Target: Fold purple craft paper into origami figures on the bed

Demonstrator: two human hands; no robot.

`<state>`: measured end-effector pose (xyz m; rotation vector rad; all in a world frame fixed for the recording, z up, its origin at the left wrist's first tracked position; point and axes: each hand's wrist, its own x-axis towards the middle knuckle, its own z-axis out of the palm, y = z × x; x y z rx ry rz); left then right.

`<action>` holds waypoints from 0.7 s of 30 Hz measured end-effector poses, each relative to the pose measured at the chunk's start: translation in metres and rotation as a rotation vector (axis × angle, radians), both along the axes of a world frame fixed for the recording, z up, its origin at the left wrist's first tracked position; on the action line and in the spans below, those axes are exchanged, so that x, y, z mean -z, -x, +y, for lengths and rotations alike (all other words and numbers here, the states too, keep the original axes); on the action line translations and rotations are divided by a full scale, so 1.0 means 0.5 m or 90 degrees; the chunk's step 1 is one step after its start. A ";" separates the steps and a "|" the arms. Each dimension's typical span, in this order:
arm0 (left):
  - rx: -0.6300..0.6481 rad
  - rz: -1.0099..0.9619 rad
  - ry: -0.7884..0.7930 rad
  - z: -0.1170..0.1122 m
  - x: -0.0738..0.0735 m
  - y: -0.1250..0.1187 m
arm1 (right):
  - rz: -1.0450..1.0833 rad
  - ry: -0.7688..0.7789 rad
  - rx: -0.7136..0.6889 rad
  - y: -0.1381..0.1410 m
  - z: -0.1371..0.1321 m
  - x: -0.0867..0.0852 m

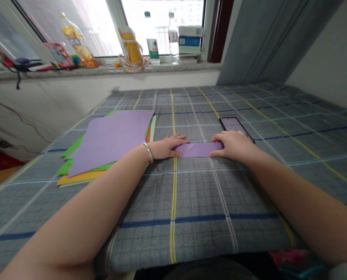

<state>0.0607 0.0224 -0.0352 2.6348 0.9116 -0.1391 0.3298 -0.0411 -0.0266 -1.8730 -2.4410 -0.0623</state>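
A narrow strip of folded purple paper [199,149] lies crosswise on the cloth-covered table in front of me. My left hand [169,147], with a silver bangle at the wrist, rests on its left end. The fingers there are stretched out flat, thumb apart near the lower edge. At the right end my right hand [233,146] holds the paper, fingers curled at the upper edge and thumb at the lower one. Beside my left forearm is a stack of coloured sheets, a purple sheet [115,140] on top, with green [63,168] and orange [74,178] edges showing.
A phone [234,124] with a lit screen lies just beyond my right hand, partly covered by it. Grey plaid cloth [202,202] covers the table. Bottles [173,39], a yellow flask [131,48] and stacked boxes [190,41] stand on the windowsill [103,72]. A grey curtain [257,42] hangs right.
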 end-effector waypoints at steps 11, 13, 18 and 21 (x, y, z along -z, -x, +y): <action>-0.035 0.013 -0.009 -0.019 -0.005 -0.010 | 0.049 0.031 -0.036 -0.015 0.009 0.017; -0.052 0.015 -0.022 -0.025 -0.007 -0.016 | 0.057 0.038 -0.039 -0.015 0.010 0.018; -0.052 0.013 -0.037 -0.026 -0.011 -0.020 | 0.019 0.018 -0.002 -0.002 -0.001 0.007; -0.046 0.009 -0.038 -0.020 -0.013 -0.015 | 0.016 0.016 0.004 0.002 0.002 0.006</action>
